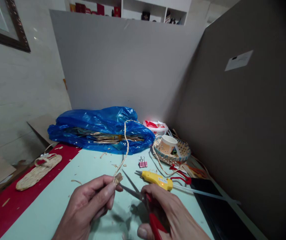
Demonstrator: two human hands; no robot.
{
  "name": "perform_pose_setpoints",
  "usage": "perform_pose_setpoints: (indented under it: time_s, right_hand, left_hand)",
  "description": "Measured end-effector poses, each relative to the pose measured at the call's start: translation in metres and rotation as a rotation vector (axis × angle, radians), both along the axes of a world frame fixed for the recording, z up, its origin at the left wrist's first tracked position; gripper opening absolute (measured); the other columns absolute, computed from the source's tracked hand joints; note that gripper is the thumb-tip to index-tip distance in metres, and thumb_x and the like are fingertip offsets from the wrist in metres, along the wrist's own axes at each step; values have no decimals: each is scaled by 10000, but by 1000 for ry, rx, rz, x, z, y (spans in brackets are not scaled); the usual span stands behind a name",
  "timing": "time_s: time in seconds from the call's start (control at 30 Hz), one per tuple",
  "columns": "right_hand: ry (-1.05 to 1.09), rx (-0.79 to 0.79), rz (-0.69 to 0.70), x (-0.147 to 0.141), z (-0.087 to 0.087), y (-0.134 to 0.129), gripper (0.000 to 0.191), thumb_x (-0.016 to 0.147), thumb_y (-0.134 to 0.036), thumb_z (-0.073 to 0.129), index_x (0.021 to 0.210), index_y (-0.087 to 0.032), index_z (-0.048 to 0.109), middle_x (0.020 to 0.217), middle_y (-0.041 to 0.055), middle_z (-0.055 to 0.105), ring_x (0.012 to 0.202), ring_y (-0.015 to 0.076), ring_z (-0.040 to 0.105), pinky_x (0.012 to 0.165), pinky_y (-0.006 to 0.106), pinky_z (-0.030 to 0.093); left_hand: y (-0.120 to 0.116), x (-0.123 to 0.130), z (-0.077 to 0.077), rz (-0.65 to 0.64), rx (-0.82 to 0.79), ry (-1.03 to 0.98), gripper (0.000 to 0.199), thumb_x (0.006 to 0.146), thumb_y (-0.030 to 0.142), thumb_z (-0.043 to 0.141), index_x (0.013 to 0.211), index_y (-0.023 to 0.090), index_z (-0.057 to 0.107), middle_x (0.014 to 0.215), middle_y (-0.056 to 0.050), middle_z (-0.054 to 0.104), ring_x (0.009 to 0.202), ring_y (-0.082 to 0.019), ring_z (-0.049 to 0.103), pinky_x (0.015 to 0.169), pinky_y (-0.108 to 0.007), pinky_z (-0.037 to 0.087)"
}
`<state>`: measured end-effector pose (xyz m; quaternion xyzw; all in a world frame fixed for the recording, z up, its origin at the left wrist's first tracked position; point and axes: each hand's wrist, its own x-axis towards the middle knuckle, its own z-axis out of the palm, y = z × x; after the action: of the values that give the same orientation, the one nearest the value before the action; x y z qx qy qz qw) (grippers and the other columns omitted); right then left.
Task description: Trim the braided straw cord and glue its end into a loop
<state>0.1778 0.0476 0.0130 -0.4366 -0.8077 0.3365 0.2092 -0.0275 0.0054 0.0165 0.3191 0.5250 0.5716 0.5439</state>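
Observation:
Between the thumb and fingers of my left hand (91, 203) is the end of a braided straw cord (127, 146), with a short brown tip sticking out. The cord rises from there and loops back over the blue plastic bag (95, 116). My right hand (169, 210) is wrapped round the red handles of a pair of scissors (139, 195). Their blades are apart and point left, close beside the cord's tip. Just beyond my right hand lies a yellow glue gun (155, 179) with a small orange light and a long clear glue stick.
A woven basket (185, 151) holding a paper cup (168, 144) stands at the back right, near a pink binder clip (143, 164). A straw sandal (39, 171) lies on the red cloth at left. Grey partitions (128, 66) enclose the back and right.

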Motion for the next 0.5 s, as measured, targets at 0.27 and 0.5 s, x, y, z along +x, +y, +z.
perform_pose_setpoints:
  time_s: [0.27,0.5]
  right_hand:
    - [86,-16,114,-5,-1,1,251,692,-382,737,792,-200,596,633,-60,423,558,99,364,496,212,262]
    - [116,-94,104,-6,-1,-2,240,711,-355,715,713,-200,533,612,-60,403,544,87,337,471,210,222]
  left_hand:
    - [-1,0,-11,-183,14,136,406,668,595,788,792,209,771,616,24,522,620,-116,415,556,-181,374]
    - [-1,3,-9,-162,-8,77,383,634,551,828,751,189,784,706,2,577,644,-120,434,570,-195,401]
